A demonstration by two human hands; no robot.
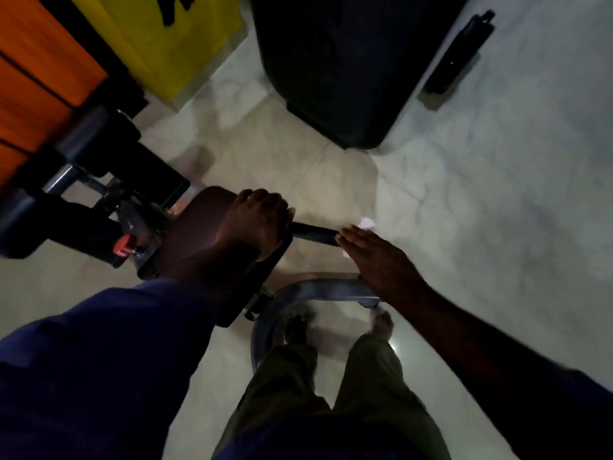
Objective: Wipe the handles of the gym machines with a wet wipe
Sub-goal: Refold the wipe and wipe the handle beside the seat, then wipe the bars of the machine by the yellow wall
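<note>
1. Head view, looking down. Far L of the handle: orange panel & yellow panel of a machine, both blurred.
2. L of handle, a bit lower: black frame parts w/ a red knob.
3. At handle's L end: brown pad; the bar sticks out from its R edge.
4. L hand on handle's L end, right by the pad. Fingers clenched round the bar, grasping it. Dark blue sleeve behind.
5. Handle itself: black bar, roughly level, w/ a bare stretch showing btwn the two hands.
6. R hand on handle's R end. Fingers fairly straight & close together, pressing the wet wipe onto the bar. Thumb hidden.
7. Wet wipe: white, under R hand, on the handle. Bits peek out above & below the hand.
8. Below handle: grey curved frame tube, plus olive trousers & feet on the pale marble floor.
9. Above & R of handle, well apart: big black housing on the floor.
</note>
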